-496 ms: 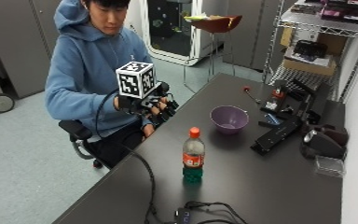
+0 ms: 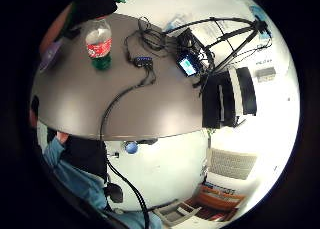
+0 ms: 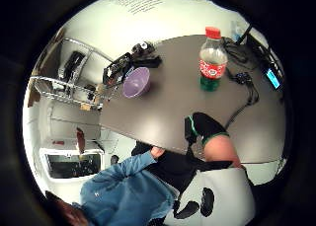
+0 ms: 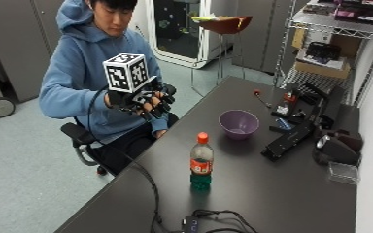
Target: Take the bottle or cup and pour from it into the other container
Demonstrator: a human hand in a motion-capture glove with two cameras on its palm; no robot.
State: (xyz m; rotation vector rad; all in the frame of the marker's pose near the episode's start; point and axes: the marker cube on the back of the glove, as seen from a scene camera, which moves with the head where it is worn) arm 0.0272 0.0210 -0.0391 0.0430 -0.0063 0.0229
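While the gloved right hand (image 4: 149, 103) is held up off the table's (image 4: 290, 189) near edge, its fingers loosely curled and holding nothing, the bottle (image 4: 200, 161) is seen upright mid-table, red cap on. Further right, the purple cup (image 4: 239, 124) is set apart from it.
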